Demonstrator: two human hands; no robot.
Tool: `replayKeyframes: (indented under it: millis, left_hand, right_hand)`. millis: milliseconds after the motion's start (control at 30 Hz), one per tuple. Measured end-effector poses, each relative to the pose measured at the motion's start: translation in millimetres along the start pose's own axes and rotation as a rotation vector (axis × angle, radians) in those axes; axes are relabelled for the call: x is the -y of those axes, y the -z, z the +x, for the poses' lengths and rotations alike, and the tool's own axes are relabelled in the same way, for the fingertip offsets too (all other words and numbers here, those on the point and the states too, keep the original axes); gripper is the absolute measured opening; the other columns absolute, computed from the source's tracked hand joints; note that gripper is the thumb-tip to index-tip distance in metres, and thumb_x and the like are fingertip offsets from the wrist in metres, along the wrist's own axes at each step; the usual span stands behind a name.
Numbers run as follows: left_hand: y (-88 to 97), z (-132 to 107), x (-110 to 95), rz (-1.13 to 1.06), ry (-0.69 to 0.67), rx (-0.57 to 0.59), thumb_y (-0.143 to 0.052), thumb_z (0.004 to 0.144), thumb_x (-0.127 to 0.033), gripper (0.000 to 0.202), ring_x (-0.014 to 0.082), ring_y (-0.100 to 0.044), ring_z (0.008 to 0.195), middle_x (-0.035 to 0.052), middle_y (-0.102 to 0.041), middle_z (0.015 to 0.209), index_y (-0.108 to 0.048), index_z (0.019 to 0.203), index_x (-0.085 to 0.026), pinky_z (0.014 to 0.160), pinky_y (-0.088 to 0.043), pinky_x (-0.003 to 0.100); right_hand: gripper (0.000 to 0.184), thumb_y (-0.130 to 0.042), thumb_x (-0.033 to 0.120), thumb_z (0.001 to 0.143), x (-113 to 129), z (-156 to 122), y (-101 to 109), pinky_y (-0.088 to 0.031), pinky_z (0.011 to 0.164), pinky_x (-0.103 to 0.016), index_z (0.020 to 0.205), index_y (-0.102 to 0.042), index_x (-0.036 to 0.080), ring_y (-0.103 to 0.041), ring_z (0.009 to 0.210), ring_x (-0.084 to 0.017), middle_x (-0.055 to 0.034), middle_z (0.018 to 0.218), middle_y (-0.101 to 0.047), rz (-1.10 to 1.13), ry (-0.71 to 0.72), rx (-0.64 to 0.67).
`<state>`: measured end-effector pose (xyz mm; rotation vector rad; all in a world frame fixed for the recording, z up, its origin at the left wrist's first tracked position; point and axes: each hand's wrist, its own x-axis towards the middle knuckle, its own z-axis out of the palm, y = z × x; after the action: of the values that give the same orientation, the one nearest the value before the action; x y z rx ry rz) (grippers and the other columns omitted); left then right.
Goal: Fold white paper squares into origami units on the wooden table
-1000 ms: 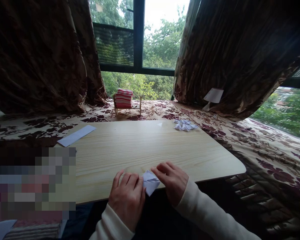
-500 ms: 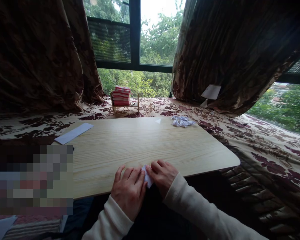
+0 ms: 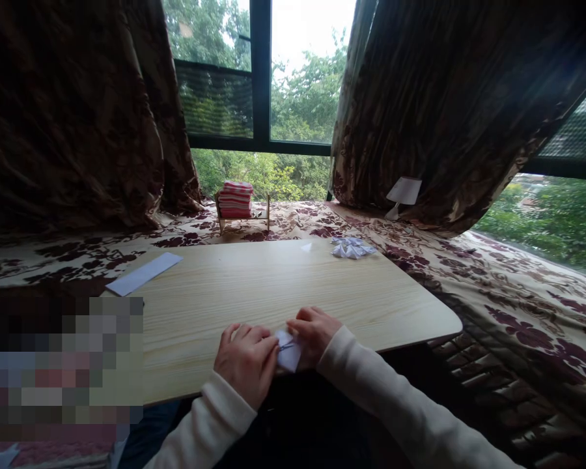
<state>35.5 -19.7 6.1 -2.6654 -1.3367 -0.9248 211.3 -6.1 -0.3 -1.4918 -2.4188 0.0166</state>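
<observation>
The paper (image 3: pixel 289 355), small, white and creased, lies at the near edge of the counter (image 3: pixel 273 286), right between the two hands. Its lower corner reaches past that edge toward the person. Most of it is covered, so its long axis cannot be told. What shows is a wedge pointing down and a little to the right.

The left hand (image 3: pixel 247 361) comes at the paper from the left. Its grip is closed, with fingers curled and the tips down on the paper's left side. The right hand (image 3: pixel 314 332) comes from above and to the right, its grip likewise drawn in, fingertips on the paper's upper edge. Both hands touch the paper and neither is nearer to it.

Well apart, at the counter's far left, lies a long white strip (image 3: pixel 144 273), slanted. At the far right sits a small heap of folded pieces (image 3: pixel 351 247), with a tiny scrap (image 3: pixel 306 247) just beside it.

Beyond the counter, on the flowered bedspread (image 3: pixel 493 293), a low wooden rack (image 3: pixel 268 210) holds a striped red-and-white stack (image 3: pixel 235 198). A white card (image 3: pixel 404 190) leans against the right curtain.
</observation>
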Motion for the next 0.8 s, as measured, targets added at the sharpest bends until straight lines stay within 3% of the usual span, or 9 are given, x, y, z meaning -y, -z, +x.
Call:
replayKeyframes:
  millis: [67,133,200,367,600,800]
  left_hand:
    - [-1.0,12.4,4.8,-0.017,0.074,0.028,-0.045,0.078,-0.023,0.019,0.0197,-0.054,0.079,0.0012,-0.065,0.078,-0.063,0.081,-0.023,0.084,-0.031,0.041]
    - [-3.1,24.1,7.2,-0.009,0.139,0.097,-0.047,0.076,-0.024,0.016,0.0203,-0.054,0.078,0.0017,-0.064,0.075,-0.063,0.080,-0.022,0.081,-0.032,0.040]
    - [-5.4,32.7,6.9,0.020,0.171,0.169,-0.051,0.072,-0.024,0.012,0.0214,-0.053,0.079,0.0027,-0.062,0.075,-0.062,0.076,-0.020,0.077,-0.034,0.039]
    - [-7.1,40.0,1.6,0.057,0.154,0.272,-0.053,0.066,-0.021,0.006,0.0225,-0.051,0.080,0.0031,-0.060,0.076,-0.059,0.068,-0.020,0.072,-0.034,0.037]
    - [-7.1,35.6,1.1,0.016,0.152,0.234,-0.052,0.064,-0.016,0.005,0.0207,-0.051,0.077,0.0026,-0.059,0.071,-0.055,0.062,-0.019,0.068,-0.035,0.033]
    - [-4.9,29.5,2.4,-0.209,0.222,0.216,-0.050,0.068,-0.020,0.010,0.0165,-0.054,0.066,0.0005,-0.058,0.061,-0.053,0.059,-0.018,0.068,-0.039,0.030]
  right_hand:
    - [0.026,-0.049,0.016,0.076,-6.7,-4.0,0.1,-0.043,0.067,-0.026,0.099,-0.060,0.017,-0.053,0.078,-0.017,-0.0063,0.086,-0.058,0.133,-0.035,-0.131]
    - [0.020,-0.045,0.024,0.081,-6.4,-9.7,0.7,-0.043,0.067,-0.027,0.090,-0.061,0.016,-0.052,0.074,-0.016,-0.0061,0.081,-0.057,0.195,-0.047,-0.189]
    - [0.019,-0.047,0.031,0.081,-0.9,-14.5,2.1,-0.041,0.066,-0.029,0.084,-0.061,0.018,-0.051,0.075,-0.018,-0.0056,0.080,-0.056,0.170,-0.045,-0.180]
    - [0.010,-0.054,0.025,0.076,10.0,-17.9,3.5,-0.040,0.068,-0.031,0.078,-0.059,0.017,-0.048,0.076,-0.019,-0.0057,0.081,-0.055,0.122,-0.068,-0.164]
    - [0.018,-0.058,0.026,0.072,4.4,-17.9,-0.9,-0.041,0.072,-0.032,0.086,-0.061,0.015,-0.047,0.079,-0.020,-0.0067,0.082,-0.055,0.198,-0.108,-0.190]
    - [0.008,-0.060,0.022,0.069,4.4,-16.0,-1.1,-0.041,0.071,-0.033,0.076,-0.062,0.017,-0.048,0.077,-0.019,-0.0050,0.079,-0.056,0.273,-0.115,-0.208]
